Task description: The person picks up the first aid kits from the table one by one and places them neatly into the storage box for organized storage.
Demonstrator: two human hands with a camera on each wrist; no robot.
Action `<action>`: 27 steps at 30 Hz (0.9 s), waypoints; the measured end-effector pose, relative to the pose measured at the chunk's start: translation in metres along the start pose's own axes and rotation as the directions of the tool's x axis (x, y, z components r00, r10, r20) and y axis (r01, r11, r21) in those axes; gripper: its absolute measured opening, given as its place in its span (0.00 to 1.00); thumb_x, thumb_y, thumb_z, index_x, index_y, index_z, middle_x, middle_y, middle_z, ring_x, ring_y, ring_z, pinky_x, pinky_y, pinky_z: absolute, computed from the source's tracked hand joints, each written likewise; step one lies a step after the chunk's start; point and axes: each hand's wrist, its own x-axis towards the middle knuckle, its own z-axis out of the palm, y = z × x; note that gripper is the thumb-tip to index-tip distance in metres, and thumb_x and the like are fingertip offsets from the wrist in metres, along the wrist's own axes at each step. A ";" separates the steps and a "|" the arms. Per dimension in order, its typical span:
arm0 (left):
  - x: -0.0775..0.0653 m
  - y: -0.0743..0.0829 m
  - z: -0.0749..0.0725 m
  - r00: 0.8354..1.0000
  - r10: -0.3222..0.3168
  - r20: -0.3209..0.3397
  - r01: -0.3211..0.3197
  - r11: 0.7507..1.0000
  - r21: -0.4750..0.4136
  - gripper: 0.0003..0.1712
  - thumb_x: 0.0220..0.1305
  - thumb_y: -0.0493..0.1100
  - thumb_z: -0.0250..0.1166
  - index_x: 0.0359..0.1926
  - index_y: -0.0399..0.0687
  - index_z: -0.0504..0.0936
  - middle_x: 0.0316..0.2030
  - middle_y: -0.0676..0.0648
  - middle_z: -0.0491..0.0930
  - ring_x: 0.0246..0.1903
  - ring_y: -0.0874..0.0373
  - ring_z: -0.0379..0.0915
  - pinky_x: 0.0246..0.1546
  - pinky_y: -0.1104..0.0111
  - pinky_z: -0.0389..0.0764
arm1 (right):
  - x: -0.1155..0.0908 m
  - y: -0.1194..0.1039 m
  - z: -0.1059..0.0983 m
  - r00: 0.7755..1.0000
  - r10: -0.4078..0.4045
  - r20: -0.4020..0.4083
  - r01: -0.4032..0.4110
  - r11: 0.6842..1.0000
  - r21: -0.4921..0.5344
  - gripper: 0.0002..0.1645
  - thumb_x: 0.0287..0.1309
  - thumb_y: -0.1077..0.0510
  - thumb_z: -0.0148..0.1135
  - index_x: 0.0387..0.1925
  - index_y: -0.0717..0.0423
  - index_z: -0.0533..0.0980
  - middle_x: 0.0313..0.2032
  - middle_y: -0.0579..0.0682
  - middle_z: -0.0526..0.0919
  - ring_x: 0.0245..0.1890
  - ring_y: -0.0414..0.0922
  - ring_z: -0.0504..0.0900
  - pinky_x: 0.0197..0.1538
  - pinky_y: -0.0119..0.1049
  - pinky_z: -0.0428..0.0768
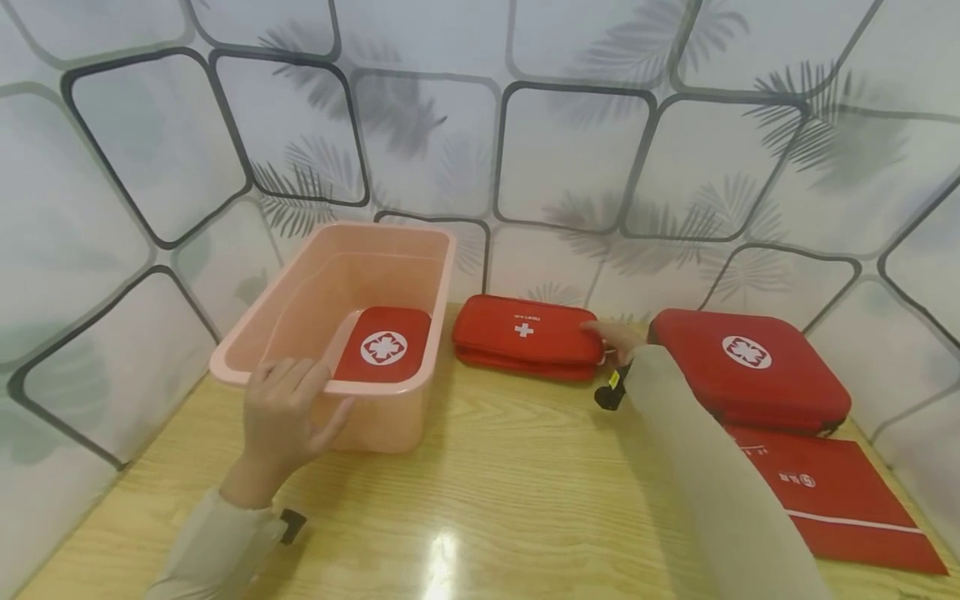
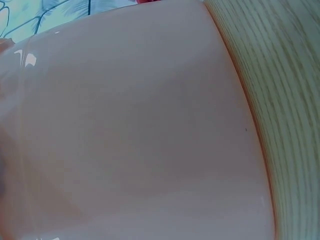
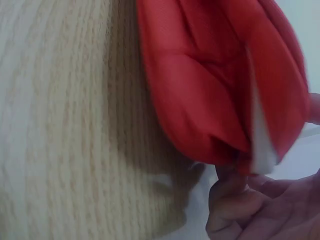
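My left hand (image 1: 285, 412) grips the near rim of a pink plastic tub (image 1: 378, 421), fingers over the edge and thumb on the outside. A red case with a white round emblem (image 1: 352, 362) lies inside the tub. In the left wrist view the tub's wall (image 2: 150, 120) fills most of the picture. My right hand (image 1: 618, 337) holds the right end of a red first-aid pouch (image 1: 495, 333) marked with a white cross. From the right wrist, the pouch's end (image 3: 185, 110) shows with fingers (image 3: 232, 200) curled beside it; part of the grip is hidden.
Right of my right hand sits a larger red first-aid case (image 1: 750, 375) with a round white emblem. A flat red bag (image 1: 847, 500) with a white stripe lies in front of it, partly behind my sleeve. The wooden table (image 1: 510, 483) meets a patterned wall (image 1: 570, 158) at the back.
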 end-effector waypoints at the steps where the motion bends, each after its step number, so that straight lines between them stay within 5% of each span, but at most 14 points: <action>1: 0.000 0.000 0.000 1.000 -0.001 0.000 0.001 1.000 -0.001 0.33 0.64 0.62 0.45 0.25 0.35 0.74 0.19 0.39 0.75 0.22 0.45 0.69 0.30 0.56 0.66 | -0.003 -0.001 0.000 1.000 0.003 0.006 -0.003 1.000 0.018 0.45 0.62 0.44 0.48 0.73 0.57 0.44 0.68 0.69 0.53 0.57 0.55 0.70 0.50 0.42 0.77; 4: 0.000 0.000 0.000 1.000 -0.004 0.002 0.004 1.000 0.002 0.33 0.64 0.62 0.45 0.25 0.35 0.73 0.19 0.39 0.75 0.22 0.45 0.69 0.30 0.56 0.66 | -0.001 0.001 -0.002 1.000 0.004 0.016 -0.005 0.998 0.065 0.46 0.62 0.43 0.47 0.73 0.56 0.42 0.71 0.68 0.47 0.68 0.62 0.58 0.62 0.47 0.70; 10: 0.000 0.000 0.001 1.000 -0.007 0.004 0.007 1.000 0.008 0.33 0.64 0.62 0.45 0.24 0.36 0.73 0.19 0.39 0.75 0.22 0.45 0.69 0.29 0.56 0.66 | 0.000 0.007 -0.005 0.998 -0.031 0.064 0.022 0.991 0.134 0.49 0.60 0.41 0.50 0.72 0.58 0.43 0.70 0.67 0.47 0.69 0.62 0.57 0.65 0.47 0.67; 16: 0.000 0.000 0.001 1.000 -0.008 0.008 0.008 1.000 0.011 0.33 0.64 0.62 0.45 0.24 0.36 0.73 0.18 0.39 0.74 0.21 0.45 0.69 0.29 0.56 0.66 | 0.011 0.016 -0.012 0.982 -0.076 0.176 0.023 0.958 0.284 0.49 0.53 0.42 0.62 0.70 0.54 0.51 0.58 0.55 0.64 0.54 0.47 0.71 0.53 0.36 0.76; 18: 0.000 0.000 0.000 1.000 -0.010 0.011 0.009 1.000 0.012 0.33 0.64 0.62 0.45 0.24 0.36 0.72 0.18 0.39 0.74 0.21 0.45 0.69 0.29 0.56 0.66 | 0.004 0.011 -0.008 0.978 -0.066 0.198 -0.004 0.942 0.334 0.46 0.55 0.45 0.60 0.69 0.53 0.50 0.52 0.49 0.65 0.47 0.42 0.72 0.48 0.33 0.76; 27: 0.000 0.000 0.000 1.000 -0.009 0.008 0.009 1.000 0.014 0.33 0.64 0.62 0.44 0.24 0.35 0.73 0.19 0.39 0.75 0.21 0.45 0.69 0.29 0.56 0.66 | -0.030 -0.012 0.005 0.967 -0.032 0.251 -0.083 0.896 0.437 0.38 0.65 0.52 0.45 0.71 0.54 0.42 0.49 0.47 0.62 0.44 0.41 0.70 0.41 0.33 0.80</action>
